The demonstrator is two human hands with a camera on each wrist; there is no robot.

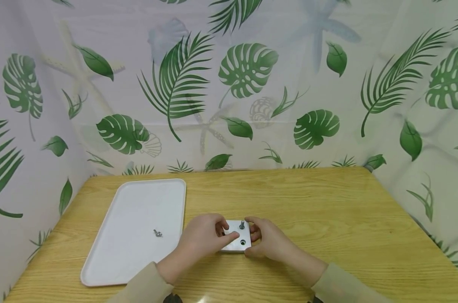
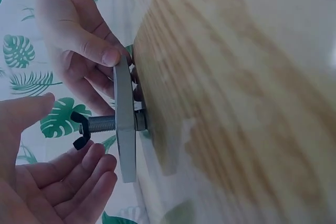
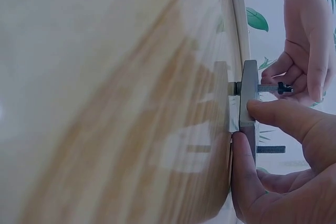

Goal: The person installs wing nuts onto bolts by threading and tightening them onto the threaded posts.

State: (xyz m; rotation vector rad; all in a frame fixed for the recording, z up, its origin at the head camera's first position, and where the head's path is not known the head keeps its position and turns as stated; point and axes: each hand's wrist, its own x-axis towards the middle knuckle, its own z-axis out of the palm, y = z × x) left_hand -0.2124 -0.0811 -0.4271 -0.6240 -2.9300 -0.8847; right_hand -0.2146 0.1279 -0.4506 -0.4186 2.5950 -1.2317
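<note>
A flat metal plate stands slightly raised over the table on bolt heads. My right hand pinches its right edge, thumb on the top face in the right wrist view and a finger underneath. One upright bolt passes through the plate and carries a dark wing nut at its tip. Around that wing nut is my left hand, fingertips close beside it and thumb held apart. A second bolt rises bare near the right hand. The plate also has a hole at its near right corner.
To the left lies a white tray with a little cluster of small metal pieces. The wooden table extends right of the plate. A leaf-patterned cloth hangs behind and along both sides.
</note>
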